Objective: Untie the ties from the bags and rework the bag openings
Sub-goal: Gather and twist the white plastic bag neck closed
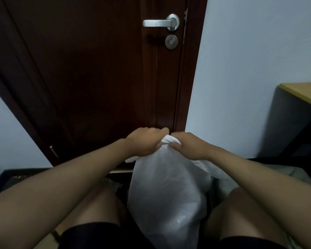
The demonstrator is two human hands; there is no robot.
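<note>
A full white plastic bag (166, 191) stands upright between my knees. Its gathered top (169, 139) is bunched into a knot-like wad. My left hand (145, 141) grips the left side of that wad with curled fingers. My right hand (184, 143) pinches the right side, thumb under the plastic. The two hands almost touch above the bag. A loose flap of plastic hangs out under each wrist. Any tie is hidden by my fingers.
A dark wooden door (90, 78) with a silver handle (160, 22) stands close in front. A grey cabinet with a wooden top (294, 119) is at the right. More pale plastic (223, 178) lies behind the bag on the right.
</note>
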